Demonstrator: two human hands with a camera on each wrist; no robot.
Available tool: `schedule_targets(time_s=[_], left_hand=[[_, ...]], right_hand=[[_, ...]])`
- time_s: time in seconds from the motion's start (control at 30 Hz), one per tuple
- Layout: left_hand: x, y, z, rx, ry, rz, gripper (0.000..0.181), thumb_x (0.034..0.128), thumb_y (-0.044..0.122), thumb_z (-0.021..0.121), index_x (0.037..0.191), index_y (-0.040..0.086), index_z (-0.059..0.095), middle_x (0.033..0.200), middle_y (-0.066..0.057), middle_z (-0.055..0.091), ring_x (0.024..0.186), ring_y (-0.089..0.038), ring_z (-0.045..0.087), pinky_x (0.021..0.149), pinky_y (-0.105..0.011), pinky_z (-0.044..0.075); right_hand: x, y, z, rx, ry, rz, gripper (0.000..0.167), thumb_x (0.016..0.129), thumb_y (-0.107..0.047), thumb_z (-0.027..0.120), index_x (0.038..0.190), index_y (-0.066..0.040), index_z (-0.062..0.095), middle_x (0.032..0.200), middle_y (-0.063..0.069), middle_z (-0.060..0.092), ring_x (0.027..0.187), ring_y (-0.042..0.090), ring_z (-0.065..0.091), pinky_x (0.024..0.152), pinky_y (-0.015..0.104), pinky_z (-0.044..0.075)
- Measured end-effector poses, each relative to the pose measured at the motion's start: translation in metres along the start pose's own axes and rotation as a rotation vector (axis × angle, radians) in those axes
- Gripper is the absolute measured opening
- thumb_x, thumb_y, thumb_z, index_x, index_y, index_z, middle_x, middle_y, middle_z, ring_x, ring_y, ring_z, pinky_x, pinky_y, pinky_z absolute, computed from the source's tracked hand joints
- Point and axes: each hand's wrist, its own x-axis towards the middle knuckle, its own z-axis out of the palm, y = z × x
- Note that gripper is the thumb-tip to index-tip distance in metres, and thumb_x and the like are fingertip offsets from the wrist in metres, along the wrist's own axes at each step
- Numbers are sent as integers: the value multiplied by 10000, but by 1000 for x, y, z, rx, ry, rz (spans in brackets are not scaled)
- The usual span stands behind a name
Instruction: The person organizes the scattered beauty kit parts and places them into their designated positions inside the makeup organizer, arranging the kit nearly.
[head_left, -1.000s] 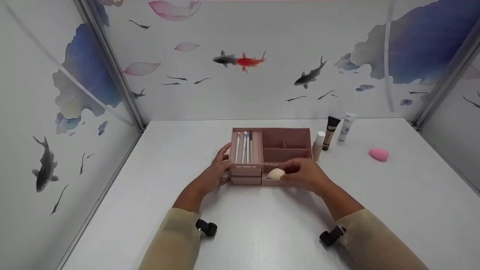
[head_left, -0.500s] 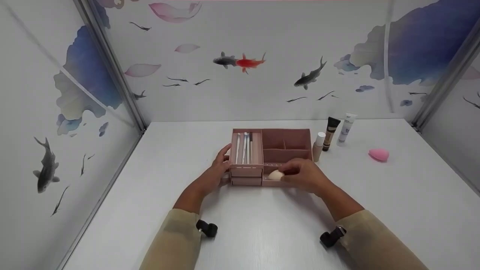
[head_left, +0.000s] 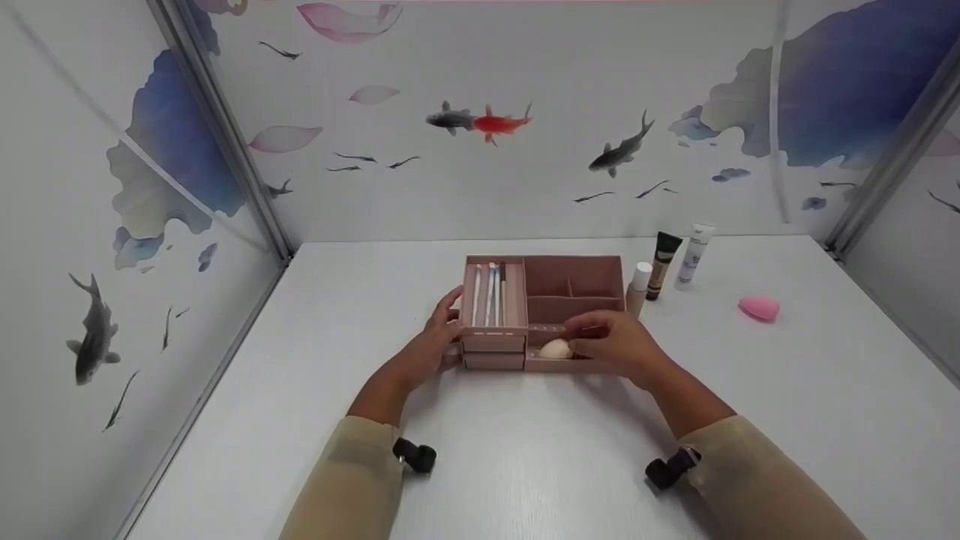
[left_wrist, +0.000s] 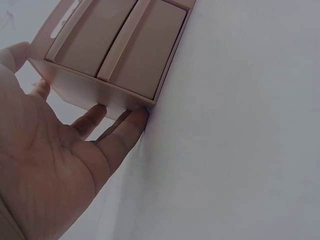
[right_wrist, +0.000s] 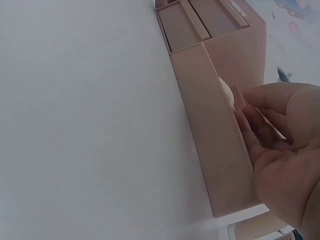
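A pink desktop organizer (head_left: 574,309) stands on the white table, its left part with two drawers (left_wrist: 145,50) in front. My left hand (head_left: 429,345) rests its fingers against the organizer's left side; the left wrist view shows them spread along that wall. A cream makeup sponge (head_left: 556,349) lies in the low front right compartment, and the right wrist view shows only a bit of it above the front wall. My right hand (head_left: 619,346) is just right of the sponge, thumb and fingers apart, reaching into that compartment. Its lower fingers are partly hidden behind the wall.
Several slim pencil-like sticks (head_left: 491,296) lie in the organizer's top left tray. Close to its right side stand a white-capped bottle (head_left: 637,289), a black-capped tube (head_left: 661,266) and a white tube (head_left: 694,257). A pink makeup sponge (head_left: 759,307) lies farther right.
My right hand has let go of the cream makeup sponge and moved slightly right. The sponge sits in the front compartment. My left hand stays at the organizer's side.
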Motion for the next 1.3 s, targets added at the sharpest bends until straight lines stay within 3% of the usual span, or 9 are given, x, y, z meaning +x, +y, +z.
schedule_targets(time_s=[0.1,0.23,0.33,0.6,0.77,1.03,1.3], left_hand=[[1,1,0,-1,3,-4,596,1111,405,436,1603,635,189,1746,-39,172,1591,-364,324,1248,-666,350],[2,1,1,-7,6,-9,620,1105,383,433,1624,606,176,1751,-49,159,1597,-368,313,1249,-666,348],[1,3,1,-24,6,-10,634,1108,362,427,1641,581,162,1759,-62,133,1608,-377,289,1250,-670,341],[2,1,1,-58,-1,-18,621,1123,339,416,1646,568,171,1759,-66,135,1606,-388,292,1253,-670,337],[2,1,1,-54,6,-19,624,1119,335,418,1642,572,172,1755,-65,142,1600,-383,305,1252,-664,342],[5,2,2,-68,21,-27,633,1123,295,423,1647,556,182,1757,-70,150,1601,-379,306,1255,-668,335],[-1,1,0,3,3,-7,603,1115,386,415,1614,624,177,1743,-45,183,1604,-366,322,1261,-647,342]], right_hand=[[0,0,-8,118,2,-2,347,951,-176,811,1287,-105,761,1231,85,747,1078,194,694,879,285,604],[-1,0,-23,192,42,-22,438,964,-239,806,1353,-61,709,1196,40,722,1049,162,708,895,310,622],[-3,2,-36,210,111,-52,466,978,-281,795,1374,-60,689,1160,-12,699,1050,146,700,897,296,621],[-5,17,-73,356,289,-139,374,1007,-245,762,1306,-26,710,1065,-39,722,891,135,666,707,224,578],[-1,35,-95,425,376,-53,351,1006,-240,760,1290,-41,707,1039,-56,722,884,96,676,711,197,579],[-1,60,-133,394,507,160,327,1015,-336,741,1310,-199,709,1109,-111,709,995,89,686,776,175,591],[-15,87,-171,587,667,238,327,964,-301,808,1263,-215,707,1103,-84,681,957,86,717,751,164,598]])
